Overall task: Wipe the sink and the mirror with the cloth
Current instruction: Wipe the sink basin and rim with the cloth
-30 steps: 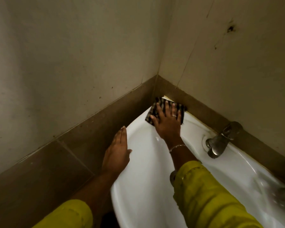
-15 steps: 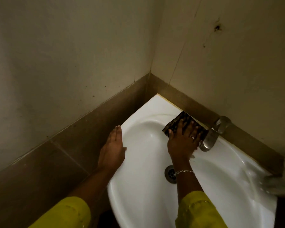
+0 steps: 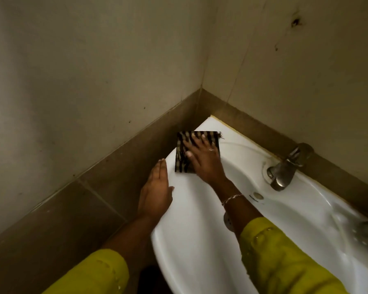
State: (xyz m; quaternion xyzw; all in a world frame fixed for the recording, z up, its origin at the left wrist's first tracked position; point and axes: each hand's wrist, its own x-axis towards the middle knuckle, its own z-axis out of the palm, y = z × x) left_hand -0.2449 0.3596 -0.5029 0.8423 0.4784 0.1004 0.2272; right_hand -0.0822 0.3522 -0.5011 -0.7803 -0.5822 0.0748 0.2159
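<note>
A person in yellow sleeves wipes a white corner sink (image 3: pixel 196 240), the right hand (image 3: pixel 203 160) spread flat on a folded, dark striped cloth (image 3: pixel 181 162) that lies on the sink's back-left rim, near the corner where two walls meet. Neither grip is closed on anything. The right hand's grip is released, its straight, splayed fingers pressing the cloth down. The left hand (image 3: pixel 156 194) rests flat along the rim's left edge, just beside the cloth but not touching it, apparently as a brace. The metal tap (image 3: pixel 284 169) stands well apart to the right. The basin looks glossy, with faint streaks toward its right side, which suggests the sink stage is under way, though it cannot be told which parts have been covered. On this evidence, the rim around the tap and the bowl may yet need passes. The mirror is nowhere in frame, so that half of the job cannot be judged and probably remains.
</note>
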